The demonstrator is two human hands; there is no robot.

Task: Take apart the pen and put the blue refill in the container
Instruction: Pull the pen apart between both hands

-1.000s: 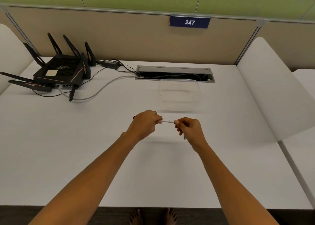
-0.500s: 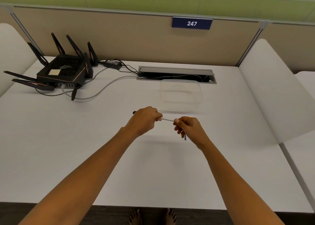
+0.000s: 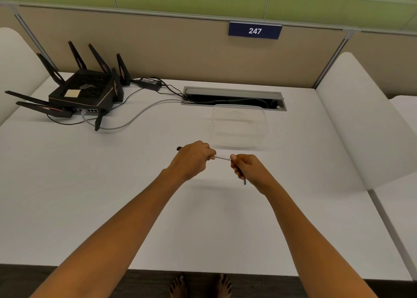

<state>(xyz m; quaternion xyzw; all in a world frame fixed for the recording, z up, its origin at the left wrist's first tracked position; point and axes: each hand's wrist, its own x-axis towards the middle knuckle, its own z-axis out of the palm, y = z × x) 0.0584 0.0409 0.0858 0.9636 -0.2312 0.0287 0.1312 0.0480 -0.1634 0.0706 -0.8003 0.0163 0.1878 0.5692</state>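
A: why's the left hand [image 3: 191, 160] gripping one end of the pen [image 3: 222, 157] while the right hand [image 3: 248, 169] is pinching the other?
B: probably for twisting it apart. They're holding it over the surface [image 3: 112, 185], near the container [image 3: 238, 106].

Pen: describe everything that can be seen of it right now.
The pen is slim, its white, plastic-looking barrel showing only in the short gap between the left hand and the right hand. It is held roughly level above the desk, nearer than the clear container. The left hand grips one end, a dark tip poking out past it; the right hand pinches the other. A thin dark piece hangs below the right hand; what it is cannot be told.
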